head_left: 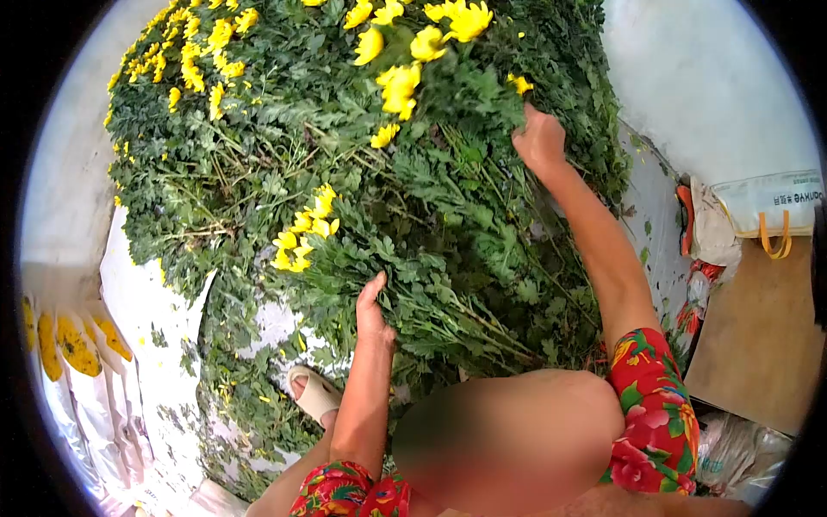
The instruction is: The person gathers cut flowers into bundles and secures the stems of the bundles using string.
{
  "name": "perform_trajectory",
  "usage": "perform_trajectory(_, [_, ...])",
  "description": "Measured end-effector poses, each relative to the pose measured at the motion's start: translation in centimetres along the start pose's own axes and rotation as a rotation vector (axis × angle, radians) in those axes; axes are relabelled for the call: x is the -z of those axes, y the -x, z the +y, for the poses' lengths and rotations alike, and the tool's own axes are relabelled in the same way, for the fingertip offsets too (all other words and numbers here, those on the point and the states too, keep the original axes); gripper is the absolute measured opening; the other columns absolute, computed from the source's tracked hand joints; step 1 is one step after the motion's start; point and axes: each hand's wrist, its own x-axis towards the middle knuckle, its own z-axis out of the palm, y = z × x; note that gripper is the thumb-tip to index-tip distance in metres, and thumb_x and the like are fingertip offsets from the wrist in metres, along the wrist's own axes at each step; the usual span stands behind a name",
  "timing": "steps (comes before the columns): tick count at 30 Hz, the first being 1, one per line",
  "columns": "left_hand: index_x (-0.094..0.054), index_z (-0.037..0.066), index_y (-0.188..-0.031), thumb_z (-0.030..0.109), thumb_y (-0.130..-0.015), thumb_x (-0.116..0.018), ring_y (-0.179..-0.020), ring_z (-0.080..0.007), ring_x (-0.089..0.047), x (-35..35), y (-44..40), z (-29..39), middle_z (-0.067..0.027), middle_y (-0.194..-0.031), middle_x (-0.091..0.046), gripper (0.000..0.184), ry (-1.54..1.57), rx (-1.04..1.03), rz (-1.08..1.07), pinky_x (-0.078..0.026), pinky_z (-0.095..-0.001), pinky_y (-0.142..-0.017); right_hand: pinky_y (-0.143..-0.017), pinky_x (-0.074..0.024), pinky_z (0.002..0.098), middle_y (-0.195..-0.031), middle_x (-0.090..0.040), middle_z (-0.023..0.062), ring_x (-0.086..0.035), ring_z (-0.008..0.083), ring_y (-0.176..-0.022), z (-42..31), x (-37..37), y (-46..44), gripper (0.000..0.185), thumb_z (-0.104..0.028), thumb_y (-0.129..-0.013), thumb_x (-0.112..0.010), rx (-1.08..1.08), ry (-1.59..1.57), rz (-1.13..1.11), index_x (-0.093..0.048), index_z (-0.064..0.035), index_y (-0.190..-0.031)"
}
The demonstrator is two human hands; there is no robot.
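Note:
A bunch of yellow chrysanthemums (pixel 343 252) lies in my left hand (pixel 375 314), its blooms pointing left and its long leafy stems running down to the right. The thumb and fingers are closed round the leafy part. Farther forward, my right hand (pixel 541 142) is closed at the right side of a big heap of cut chrysanthemums (pixel 276 112). A single yellow bloom (pixel 519 84) shows just above that fist, and leaves hide the fingertips, so which stems it grips is partly covered. More yellow blooms (pixel 398 90) lie to the left of it.
Loose leaves and stems cover the floor (pixel 276 327) near a sandalled foot (pixel 312 392). White plastic-wrapped bundles (pixel 95 405) stand at lower left. On the right are a brown board (pixel 758 336), a white bag with orange handles (pixel 767 202) and clear plastic (pixel 741 448).

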Motion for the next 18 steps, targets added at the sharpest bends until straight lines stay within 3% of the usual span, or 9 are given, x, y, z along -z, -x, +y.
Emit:
perform_trajectory(2, [-0.065, 0.005, -0.106, 0.024, -0.083, -0.070, -0.096, -0.0249, -0.065, 1.4, 0.1, -0.6, -0.0092, -0.106, -0.068, 0.030, 0.005, -0.037, 0.024, -0.052, -0.0417, -0.088, -0.056, -0.0529, 0.0433, -0.071, -0.066, 0.0151, -0.063, 0.0313, -0.061, -1.2, -0.6, 3.4, 0.068, -0.015, -0.076, -0.073, 0.152, -0.004, -0.038, -0.049, 0.0047, -0.136])
perform_trajectory(5, [-0.065, 0.006, -0.107, 0.024, -0.084, -0.069, -0.096, -0.0252, -0.065, 2.5, 1.4, -0.7, -0.0084, -0.107, -0.068, 0.029, 0.050, -0.097, 0.089, -0.052, -0.0422, -0.088, -0.052, -0.0516, 0.0429, -0.070, -0.064, 0.0136, -0.062, 0.0297, -0.058, -5.3, -0.4, 8.0, 0.065, -0.010, -0.077, -0.070, 0.085, 0.010, -0.158, -0.047, 0.0063, -0.136])
perform_trajectory(6, [-0.065, 0.006, -0.107, 0.024, -0.085, -0.068, -0.096, -0.0252, -0.065, 2.6, 2.5, -0.4, -0.0084, -0.107, -0.068, 0.029, 0.038, -0.084, 0.147, -0.052, -0.0420, -0.088, -0.062, -0.0535, 0.0428, -0.088, -0.065, 0.0171, -0.064, 0.0302, -0.076, -6.0, -0.3, 9.3, 0.067, -0.013, -0.080, -0.072, 0.069, 0.006, -0.252, -0.042, 0.0071, -0.137])
perform_trajectory(7, [-0.065, 0.005, -0.108, 0.024, -0.085, -0.068, -0.096, -0.0252, -0.065, 2.8, 3.3, -0.1, -0.0083, -0.106, -0.068, 0.029, 0.025, -0.070, 0.204, -0.052, -0.0419, -0.088, -0.062, -0.0535, 0.0428, -0.088, -0.065, 0.0171, -0.064, 0.0302, -0.076, -6.0, -1.7, 10.4, 0.067, -0.013, -0.080, -0.072, 0.074, 0.001, -0.280, -0.042, 0.0071, -0.137])
perform_trajectory(9, [-0.064, 0.005, -0.107, 0.024, -0.086, -0.067, -0.094, -0.0259, -0.065, 5.4, 3.6, -0.2, -0.0081, -0.105, -0.069, 0.028, 0.089, -0.110, 0.135, -0.053, -0.0412, -0.086, -0.078, -0.0525, 0.0448, -0.111, -0.061, 0.0200, -0.060, 0.0327, -0.099, -5.0, -4.9, 12.3, 0.073, -0.021, -0.080, -0.076, 0.313, 0.128, -0.143, -0.040, 0.0077, -0.137])
perform_trajectory(10, [-0.065, 0.005, -0.106, 0.024, -0.086, -0.067, -0.093, -0.0259, -0.065, 6.7, 3.6, 0.0, -0.0079, -0.104, -0.069, 0.028, 0.118, -0.104, 0.138, -0.053, -0.0413, -0.085, -0.092, -0.0469, 0.0483, -0.127, -0.053, 0.0203, -0.051, 0.0351, -0.117, -5.3, -4.3, 13.2, 0.072, -0.024, -0.078, -0.078, 0.286, 0.124, -0.318, -0.042, -0.0005, -0.136])
perform_trajectory(15, [-0.064, 0.004, -0.106, 0.024, -0.085, -0.066, -0.092, -0.0268, -0.066, 10.1, 4.9, 0.4, -0.0083, -0.102, -0.069, 0.028, 0.232, -0.132, 0.109, -0.054, -0.0419, -0.084, -0.088, -0.0487, 0.0459, -0.124, -0.058, 0.0167, -0.058, 0.0343, -0.110, -4.5, -1.4, 15.1, 0.043, -0.029, -0.084, -0.070, 0.298, -0.049, -0.455, -0.059, -0.0070, -0.120])
perform_trajectory(17, [-0.064, 0.004, -0.107, 0.024, -0.085, -0.066, -0.092, -0.0269, -0.066, 10.6, 5.3, 0.4, -0.0083, -0.103, -0.069, 0.029, 0.236, -0.145, 0.082, -0.054, -0.0420, -0.085, -0.083, -0.0514, 0.0490, -0.113, -0.063, 0.0152, -0.063, 0.0337, -0.098, -4.9, 1.2, 13.8, 0.034, -0.027, -0.088, -0.065, 0.072, -0.195, -0.359, -0.062, -0.0045, -0.114])
perform_trajectory(18, [-0.064, 0.005, -0.107, 0.024, -0.085, -0.066, -0.092, -0.0268, -0.066, 10.7, 5.3, 0.4, -0.0081, -0.103, -0.069, 0.029, 0.243, -0.136, 0.084, -0.054, -0.0419, -0.085, -0.084, -0.0505, 0.0481, -0.115, -0.062, 0.0151, -0.061, 0.0344, -0.100, -3.8, 0.5, 12.9, 0.033, -0.024, -0.089, -0.064, 0.104, -0.227, -0.104, -0.061, -0.0044, -0.115])
